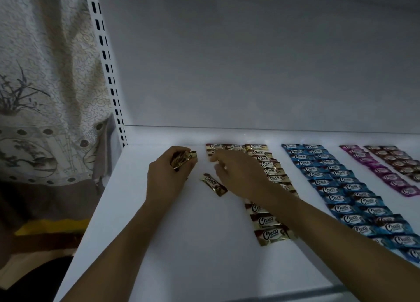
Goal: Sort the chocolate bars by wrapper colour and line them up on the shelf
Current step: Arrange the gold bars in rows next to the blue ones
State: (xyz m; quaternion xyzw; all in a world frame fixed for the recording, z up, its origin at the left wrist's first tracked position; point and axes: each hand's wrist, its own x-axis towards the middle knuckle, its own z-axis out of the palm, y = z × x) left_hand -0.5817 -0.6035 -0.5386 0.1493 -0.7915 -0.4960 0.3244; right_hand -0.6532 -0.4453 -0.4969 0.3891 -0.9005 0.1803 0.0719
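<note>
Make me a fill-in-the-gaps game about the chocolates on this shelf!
1. The left hand grips a bunch of bars wrapped in ____.
2. One loose bar lies tilted on the shelf between the two ____.
3. The rows between the gold rows and the purple row are ____.
Missing words: gold, hands, blue.
</note>
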